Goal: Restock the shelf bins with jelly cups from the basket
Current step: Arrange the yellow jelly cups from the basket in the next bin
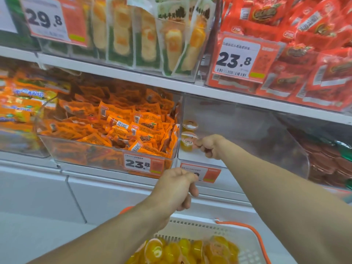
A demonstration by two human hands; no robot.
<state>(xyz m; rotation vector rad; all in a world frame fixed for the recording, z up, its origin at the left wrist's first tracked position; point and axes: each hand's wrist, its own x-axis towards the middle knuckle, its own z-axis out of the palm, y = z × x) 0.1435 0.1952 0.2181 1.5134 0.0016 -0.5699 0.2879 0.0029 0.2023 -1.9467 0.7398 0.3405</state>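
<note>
Currently mid-restock. Right hand (210,146) reaching deep into clear bin (247,130), fingers curled beside 2 jelly cups (188,139) stacked at the left wall (holding one or just releasing: cannot tell). Left hand (178,185) closed in a loose fist below the price tag (201,172), contents hidden. Basket (245,242) kept low underneath, full of cups, short reach.
</note>
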